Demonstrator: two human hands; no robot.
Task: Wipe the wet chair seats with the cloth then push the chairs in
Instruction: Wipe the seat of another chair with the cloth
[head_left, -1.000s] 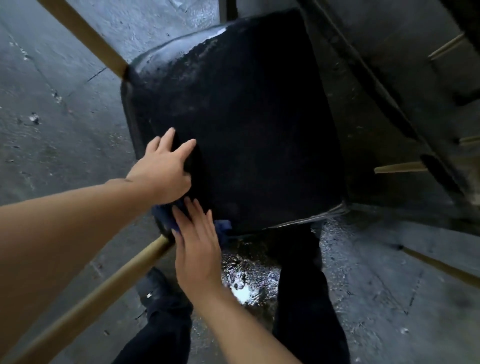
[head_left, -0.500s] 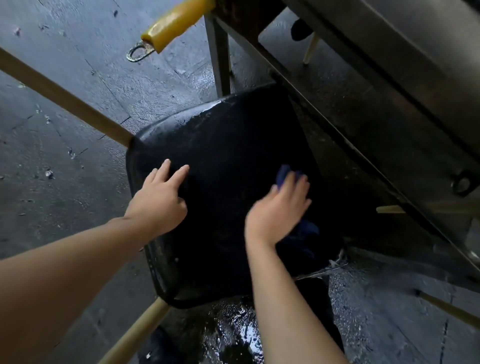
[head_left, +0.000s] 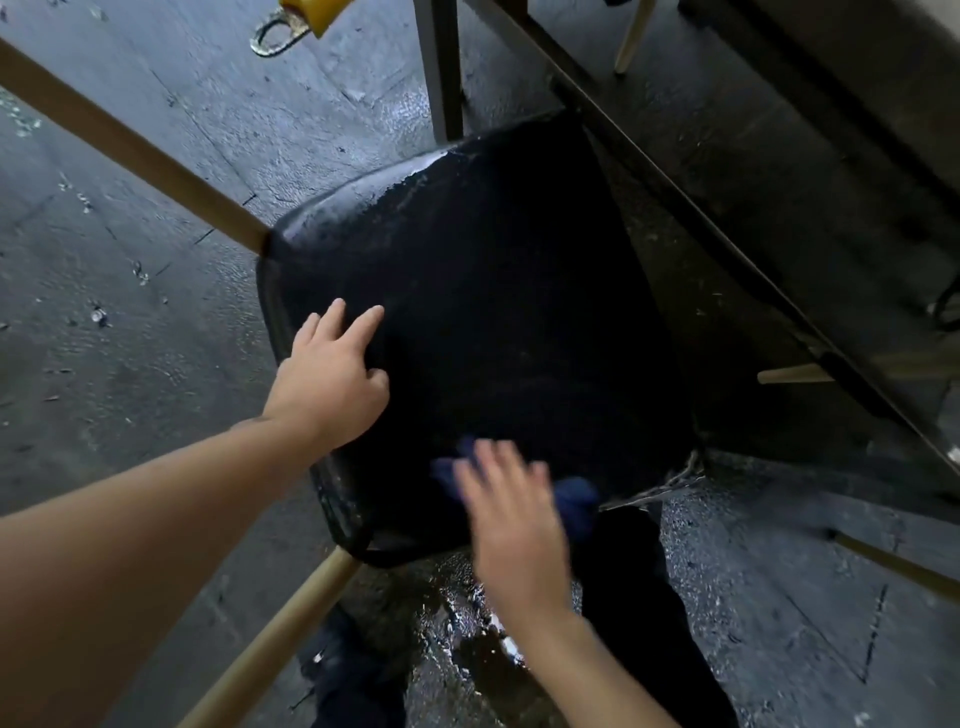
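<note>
No readable text, labels, brands, numbers or signs anywhere in view; surfaces shown carry no lettering that can be made out.

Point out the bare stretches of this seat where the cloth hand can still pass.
The black seat is bare across its middle and far end, between the left hand and the table frame. The near edge is crowded: the right hand presses the blue cloth there.
</note>
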